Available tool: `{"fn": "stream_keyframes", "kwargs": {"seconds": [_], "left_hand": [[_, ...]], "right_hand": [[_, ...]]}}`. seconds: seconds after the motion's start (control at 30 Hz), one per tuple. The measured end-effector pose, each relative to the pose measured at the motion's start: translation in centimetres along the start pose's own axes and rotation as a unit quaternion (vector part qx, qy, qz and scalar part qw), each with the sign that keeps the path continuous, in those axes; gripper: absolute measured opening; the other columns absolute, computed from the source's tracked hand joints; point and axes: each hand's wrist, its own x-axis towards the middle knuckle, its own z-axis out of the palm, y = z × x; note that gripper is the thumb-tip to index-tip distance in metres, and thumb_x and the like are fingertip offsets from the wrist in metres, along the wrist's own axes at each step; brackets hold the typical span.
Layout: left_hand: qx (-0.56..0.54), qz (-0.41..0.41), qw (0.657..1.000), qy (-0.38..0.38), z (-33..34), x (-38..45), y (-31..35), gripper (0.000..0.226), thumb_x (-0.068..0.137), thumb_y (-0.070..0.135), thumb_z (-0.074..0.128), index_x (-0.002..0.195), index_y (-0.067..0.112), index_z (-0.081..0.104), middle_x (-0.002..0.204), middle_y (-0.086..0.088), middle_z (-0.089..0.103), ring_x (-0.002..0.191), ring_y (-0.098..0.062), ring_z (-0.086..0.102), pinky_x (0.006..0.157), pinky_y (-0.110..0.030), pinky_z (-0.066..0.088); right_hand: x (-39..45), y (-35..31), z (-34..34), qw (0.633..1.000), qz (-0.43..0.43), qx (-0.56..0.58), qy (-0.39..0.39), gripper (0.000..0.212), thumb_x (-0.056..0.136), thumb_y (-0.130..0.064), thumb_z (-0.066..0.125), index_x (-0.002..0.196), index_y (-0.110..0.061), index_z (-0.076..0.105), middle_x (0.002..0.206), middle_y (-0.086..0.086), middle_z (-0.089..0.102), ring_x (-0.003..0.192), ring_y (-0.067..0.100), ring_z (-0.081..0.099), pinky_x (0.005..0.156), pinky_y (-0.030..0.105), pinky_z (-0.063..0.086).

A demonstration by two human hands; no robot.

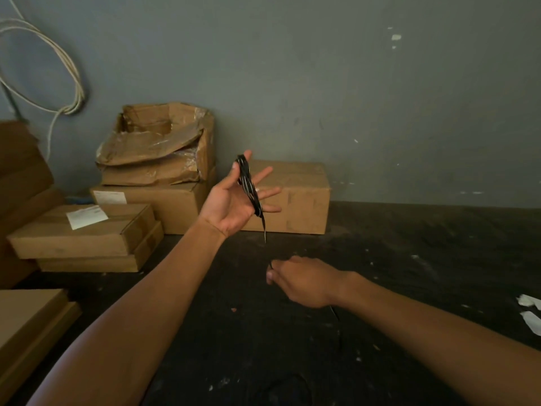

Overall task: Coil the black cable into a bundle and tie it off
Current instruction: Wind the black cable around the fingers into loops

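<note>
The black cable (248,183) is wound in several loops around the spread fingers of my left hand (231,200), which is raised palm up in front of the boxes. A short strand hangs from the loops down towards my right hand (304,281). My right hand is lower, over the dark floor, with its fingers pinched on the cable's free run. More black cable trails on the floor under my right wrist and is hard to tell from the dark surface.
Several cardboard boxes (295,197) stand against the grey wall; a torn one (158,145) tops the stack at left. A white cable coil (73,92) hangs on the wall. Flat cartons (29,320) lie at left, paper scraps (531,309) at right.
</note>
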Motion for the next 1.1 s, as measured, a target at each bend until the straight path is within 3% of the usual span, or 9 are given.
{"fn": "stream_keyframes", "kwargs": {"seconds": [0.13, 0.27, 0.4, 0.5, 0.57, 0.67, 0.87, 1.0, 1.1], "left_hand": [[0.015, -0.003, 1.0, 0.001, -0.1, 0.2, -0.7, 0.035, 0.102, 0.042, 0.032, 0.131, 0.042, 0.05, 0.146, -0.012, 0.046, 0.131, -0.052, 0.038, 0.097, -0.078, 0.028], [0.073, -0.023, 0.996, 0.037, -1.0, 0.0, -2.1, 0.033, 0.102, 0.04, 0.034, 0.128, 0.042, 0.053, 0.152, -0.011, 0.038, 0.139, -0.045, 0.031, 0.11, -0.071, 0.016], [0.106, -0.051, 0.993, 0.005, -1.6, -1.0, -3.2, 0.035, 0.101, 0.03, 0.041, 0.133, 0.028, 0.055, 0.147, -0.017, 0.044, 0.137, -0.028, 0.04, 0.112, -0.053, 0.03], [0.131, -0.112, 0.985, -0.032, -2.1, -2.0, -3.6, 0.039, 0.098, 0.03, 0.048, 0.135, 0.021, 0.056, 0.141, -0.019, 0.047, 0.127, -0.038, 0.043, 0.107, -0.06, 0.029], [0.163, -0.136, 0.977, -0.034, -2.2, -2.3, -3.8, 0.035, 0.096, 0.03, 0.051, 0.129, 0.021, 0.06, 0.142, -0.014, 0.047, 0.127, -0.036, 0.042, 0.106, -0.061, 0.028], [0.181, -0.161, 0.97, -0.034, -1.7, -2.6, -4.0, 0.04, 0.096, 0.03, 0.048, 0.136, 0.026, 0.055, 0.146, -0.005, 0.051, 0.134, -0.032, 0.041, 0.104, -0.059, 0.03], [0.179, -0.192, 0.958, -0.113, -0.4, -3.1, -4.0, 0.046, 0.095, 0.034, 0.047, 0.141, 0.033, 0.05, 0.151, -0.004, 0.045, 0.142, -0.034, 0.032, 0.112, -0.065, 0.015], [0.152, -0.201, 0.957, -0.141, 0.0, -3.5, -3.7, 0.05, 0.088, 0.036, 0.056, 0.137, 0.035, 0.054, 0.15, -0.006, 0.047, 0.141, -0.04, 0.032, 0.111, -0.072, 0.013], [0.136, -0.206, 0.952, -0.182, 0.5, -3.7, -3.2, 0.054, 0.086, 0.038, 0.062, 0.139, 0.035, 0.052, 0.15, -0.008, 0.046, 0.14, -0.04, 0.035, 0.111, -0.072, 0.015]], "right_hand": [[0.4, -0.4, 0.2, 1.0, -0.006, -0.005, -0.014, 0.031, 0.104, -0.039, 0.031, 0.111, -0.022, 0.056, 0.087, 0.0, 0.059, 0.083, 0.016, 0.06, 0.078, 0.041, 0.051], [0.6, -1.9, -2.1, 0.997, -0.052, -0.028, 0.047, 0.032, 0.103, -0.04, 0.033, 0.097, -0.022, 0.06, 0.081, -0.004, 0.06, 0.073, 0.01, 0.059, 0.071, 0.037, 0.051], [0.2, -1.2, -5.5, 0.993, -0.062, -0.03, 0.098, 0.028, 0.101, -0.035, 0.043, 0.092, -0.021, 0.064, 0.077, -0.009, 0.058, 0.065, 0.002, 0.053, 0.061, 0.024, 0.042], [0.0, 0.1, -8.1, 0.989, -0.05, -0.041, 0.129, 0.023, 0.098, -0.035, 0.05, 0.095, -0.019, 0.067, 0.072, -0.012, 0.054, 0.059, 0.001, 0.047, 0.056, 0.022, 0.036], [0.0, 0.9, -9.6, 0.987, -0.043, -0.032, 0.149, 0.021, 0.096, -0.038, 0.055, 0.091, -0.021, 0.066, 0.073, -0.004, 0.06, 0.057, 0.007, 0.048, 0.055, 0.026, 0.037], [0.2, 1.6, -11.2, 0.982, -0.035, -0.025, 0.181, 0.015, 0.091, -0.038, 0.061, 0.086, -0.025, 0.065, 0.07, -0.004, 0.061, 0.054, 0.01, 0.047, 0.052, 0.028, 0.035], [0.3, 4.0, -13.1, 0.962, -0.035, 0.023, 0.269, 0.019, 0.087, -0.035, 0.067, 0.091, -0.017, 0.071, 0.082, 0.002, 0.068, 0.076, 0.023, 0.061, 0.068, 0.036, 0.046], [0.3, 5.3, -12.9, 0.955, -0.051, 0.051, 0.288, 0.011, 0.09, -0.03, 0.065, 0.088, -0.02, 0.069, 0.069, -0.004, 0.06, 0.062, 0.014, 0.049, 0.057, 0.031, 0.036], [0.5, 6.1, -12.6, 0.948, -0.06, 0.081, 0.303, 0.009, 0.091, -0.026, 0.064, 0.09, -0.018, 0.069, 0.078, 0.003, 0.066, 0.071, 0.019, 0.057, 0.064, 0.034, 0.042]]}}
